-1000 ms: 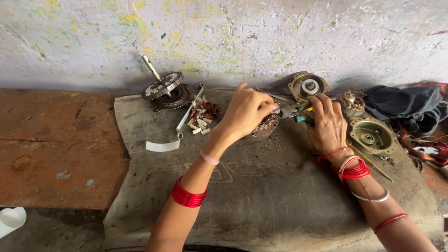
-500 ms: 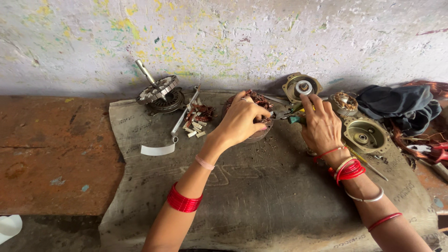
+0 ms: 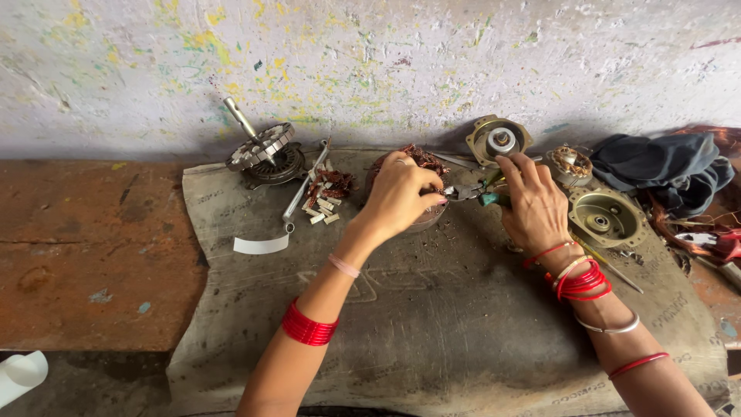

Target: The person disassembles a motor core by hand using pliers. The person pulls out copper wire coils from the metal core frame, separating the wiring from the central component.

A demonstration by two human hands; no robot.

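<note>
Head view: both hands were over a grey mat (image 3: 432, 340).
Left hand (image 3: 401, 197): clamped on the copper-wound stator (image 3: 421, 162), mid-mat by the wall.
Right hand (image 3: 532, 205): gripping green-handled pliers (image 3: 475, 193), nose at the stator.

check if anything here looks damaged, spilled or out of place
The copper coil under the left hand is frayed, its wires sticking up loose. Small insulation scraps lie scattered by the wrench. The right hand holds pliers against the coil.
</note>
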